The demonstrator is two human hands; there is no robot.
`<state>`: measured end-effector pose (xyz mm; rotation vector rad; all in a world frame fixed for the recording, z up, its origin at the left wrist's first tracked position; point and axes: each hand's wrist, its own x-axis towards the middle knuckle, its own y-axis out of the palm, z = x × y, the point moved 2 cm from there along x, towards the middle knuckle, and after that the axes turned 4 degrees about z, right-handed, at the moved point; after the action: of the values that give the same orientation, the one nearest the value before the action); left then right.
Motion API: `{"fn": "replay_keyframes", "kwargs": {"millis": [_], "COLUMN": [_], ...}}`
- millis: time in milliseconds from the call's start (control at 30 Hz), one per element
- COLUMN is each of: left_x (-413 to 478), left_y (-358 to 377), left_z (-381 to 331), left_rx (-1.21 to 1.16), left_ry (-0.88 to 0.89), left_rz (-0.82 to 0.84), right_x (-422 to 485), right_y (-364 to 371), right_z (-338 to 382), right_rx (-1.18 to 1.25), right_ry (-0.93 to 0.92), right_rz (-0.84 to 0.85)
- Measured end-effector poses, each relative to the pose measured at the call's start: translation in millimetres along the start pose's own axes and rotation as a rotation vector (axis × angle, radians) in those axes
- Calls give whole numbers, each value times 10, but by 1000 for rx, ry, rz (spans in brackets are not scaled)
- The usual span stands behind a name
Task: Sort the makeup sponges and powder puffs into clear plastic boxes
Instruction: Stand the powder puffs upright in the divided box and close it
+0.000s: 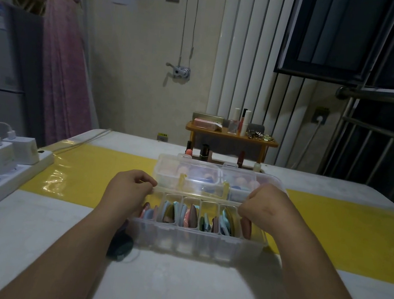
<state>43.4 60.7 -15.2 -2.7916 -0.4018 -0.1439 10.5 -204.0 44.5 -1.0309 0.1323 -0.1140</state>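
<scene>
A clear plastic box [195, 242] with several narrow compartments sits in front of me, filled with flat powder puffs [190, 216] in pink, blue, green and dark red standing on edge. Its clear lid [198, 195] is held partway over it. My left hand [133, 186] pinches the lid's left end and my right hand [263, 203] grips its right end. Behind stands a second clear box [212, 178], closed, holding round makeup sponges in pink, orange and blue. A dark round puff [120, 246] lies on the table under my left forearm.
A white power strip [3, 181] with two chargers lies at the table's left edge. Lipsticks and small bottles [205, 151] stand behind the boxes. A small wooden shelf [232, 135] with cosmetics is beyond the table. A yellow strip [90, 169] crosses the white tabletop.
</scene>
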Motion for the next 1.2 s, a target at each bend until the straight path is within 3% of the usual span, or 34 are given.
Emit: {"fn": "replay_keyframes", "kwargs": {"millis": [300,733,1033,1200], "left_x": [5,-13,-69,-135], "left_y": [-3,-14,-47,-9], "left_z": [-4,-28,-91,-125], "left_rx": [-3,63,93,68], "left_ry": [-13,7,6,38], "left_rz": [12,25,40,115], "right_x": [38,10,-58,-132], "right_y": [24,41,131,276], "right_z": [6,20,135,256], "right_rx": [-99,-45,2,35], "right_ry": [17,-25,-179,-325], "right_rz": [4,-17,-162,-123]}}
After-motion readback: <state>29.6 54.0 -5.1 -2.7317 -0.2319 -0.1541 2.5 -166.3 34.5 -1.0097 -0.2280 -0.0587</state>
